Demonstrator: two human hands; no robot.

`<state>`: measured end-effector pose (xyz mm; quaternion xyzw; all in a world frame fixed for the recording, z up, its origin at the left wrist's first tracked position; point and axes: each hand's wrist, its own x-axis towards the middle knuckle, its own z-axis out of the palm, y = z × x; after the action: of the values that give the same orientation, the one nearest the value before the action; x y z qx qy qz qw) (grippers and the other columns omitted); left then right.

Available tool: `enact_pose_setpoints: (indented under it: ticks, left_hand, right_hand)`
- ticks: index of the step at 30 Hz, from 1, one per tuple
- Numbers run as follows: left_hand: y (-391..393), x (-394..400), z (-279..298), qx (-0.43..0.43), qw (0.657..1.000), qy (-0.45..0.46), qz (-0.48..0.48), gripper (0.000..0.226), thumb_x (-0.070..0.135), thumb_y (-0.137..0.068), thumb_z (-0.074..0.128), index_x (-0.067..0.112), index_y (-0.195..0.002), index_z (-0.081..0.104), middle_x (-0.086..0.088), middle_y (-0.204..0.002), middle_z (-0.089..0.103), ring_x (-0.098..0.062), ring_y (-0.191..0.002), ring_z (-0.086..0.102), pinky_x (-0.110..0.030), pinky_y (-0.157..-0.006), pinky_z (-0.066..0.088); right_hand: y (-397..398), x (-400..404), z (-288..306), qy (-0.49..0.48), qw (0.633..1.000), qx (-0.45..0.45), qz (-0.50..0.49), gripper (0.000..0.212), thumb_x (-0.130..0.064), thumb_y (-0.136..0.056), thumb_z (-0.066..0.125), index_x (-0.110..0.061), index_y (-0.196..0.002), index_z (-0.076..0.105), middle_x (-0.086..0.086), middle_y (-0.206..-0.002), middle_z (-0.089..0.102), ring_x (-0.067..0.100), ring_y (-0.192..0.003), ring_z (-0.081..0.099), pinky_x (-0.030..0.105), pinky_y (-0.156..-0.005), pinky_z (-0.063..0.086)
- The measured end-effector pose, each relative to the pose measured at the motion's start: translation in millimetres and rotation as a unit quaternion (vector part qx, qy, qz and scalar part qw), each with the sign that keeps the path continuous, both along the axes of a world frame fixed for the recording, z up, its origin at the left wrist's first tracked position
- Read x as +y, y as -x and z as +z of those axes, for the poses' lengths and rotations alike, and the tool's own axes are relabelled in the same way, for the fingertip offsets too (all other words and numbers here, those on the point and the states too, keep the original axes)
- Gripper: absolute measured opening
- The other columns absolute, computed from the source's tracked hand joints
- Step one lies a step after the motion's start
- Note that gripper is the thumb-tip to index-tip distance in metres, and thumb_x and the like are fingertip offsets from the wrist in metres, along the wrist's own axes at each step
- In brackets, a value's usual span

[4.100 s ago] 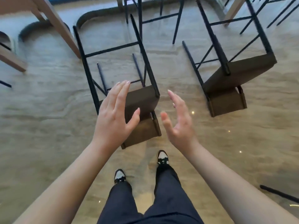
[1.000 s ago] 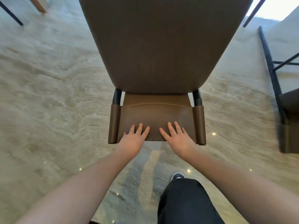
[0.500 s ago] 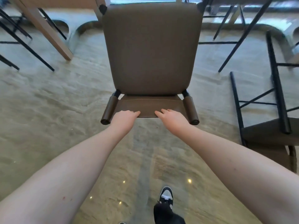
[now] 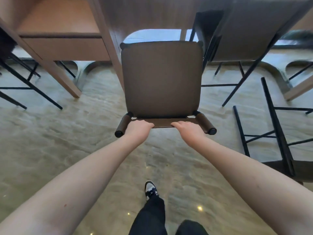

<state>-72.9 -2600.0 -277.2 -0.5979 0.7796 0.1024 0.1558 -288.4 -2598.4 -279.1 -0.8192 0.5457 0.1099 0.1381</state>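
The table [image 4: 105, 41] is nearer than half a second ago: the brown chair [image 4: 160, 78] now stands level, seat front at the table's edge. The left hand [image 4: 138, 128] and right hand [image 4: 189, 131] stay curled over its backrest [image 4: 162, 123], so tucking-in looks nearly done.

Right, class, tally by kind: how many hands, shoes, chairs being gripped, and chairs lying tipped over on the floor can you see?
Hands: 2 (left hand, right hand)
Shoes: 1 (black-and-white shoe)
Chairs gripped: 1 (brown chair, both hands on its backrest)
Chairs tipped on the floor: 1 (tipped chair, at the right)
Total: 5
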Motion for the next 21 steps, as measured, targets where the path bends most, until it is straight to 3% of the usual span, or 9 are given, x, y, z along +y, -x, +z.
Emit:
enact_pose_setpoints:
  ticks: [3,7,11,18,21]
  left_hand:
    - [-3.7,-30.5,18.0,0.018,1.0,-0.002,-0.003,0.052,-0.005,-0.088,0.039,0.025,-0.128,0.058,-0.01,-0.108,0.066,-0.031,-0.09,0.061,-0.037,-0.067,0.046]
    - [-9.4,-74.6,47.8,0.025,0.999,0.02,-0.01,0.049,-0.006,-0.087,0.04,0.022,-0.123,0.057,-0.009,-0.102,0.066,-0.03,-0.075,0.051,-0.037,-0.061,0.039]
    - [-12.4,-118.4,68.1,0.02,0.999,0.039,-0.01,0.05,-0.009,-0.085,0.04,0.019,-0.124,0.053,-0.011,-0.106,0.066,-0.034,-0.088,0.062,-0.037,-0.063,0.038]
    - [-18.6,-216.9,87.3,0.014,0.996,0.081,0.027,0.056,-0.012,-0.083,0.048,0.021,-0.128,0.046,-0.005,-0.11,0.061,-0.032,-0.099,0.063,-0.037,-0.066,0.04]
    - [-15.0,-252.2,90.2,0.011,0.991,0.122,0.044,0.047,-0.008,-0.088,0.046,0.02,-0.126,0.045,-0.004,-0.11,0.057,-0.029,-0.103,0.058,-0.037,-0.066,0.033]
  right_hand:
    - [-1.4,-28.2,16.0,0.02,1.0,-0.016,-0.015,0.059,0.005,-0.092,0.039,-0.024,-0.144,0.039,0.006,-0.137,0.055,0.03,-0.116,0.057,0.038,-0.075,0.046]
    - [-5.9,-71.1,43.8,0.035,0.998,-0.023,-0.05,0.055,0.007,-0.093,0.037,-0.022,-0.14,0.041,0.007,-0.132,0.057,0.031,-0.112,0.058,0.037,-0.068,0.04]
    - [-6.6,-115.5,66.4,0.047,0.994,-0.047,-0.086,0.055,0.011,-0.088,0.04,-0.02,-0.134,0.046,0.008,-0.125,0.06,0.033,-0.104,0.06,0.039,-0.072,0.044]
    - [-6.8,-224.3,80.2,0.109,0.986,-0.098,-0.082,0.05,0.01,-0.084,0.047,-0.017,-0.126,0.051,0.008,-0.112,0.061,0.032,-0.101,0.057,0.041,-0.081,0.043]
    - [-7.1,-272.6,81.2,0.136,0.981,-0.119,-0.072,0.027,-0.008,-0.098,0.044,-0.016,-0.121,0.055,0.007,-0.11,0.062,0.031,-0.099,0.057,0.04,-0.079,0.038]
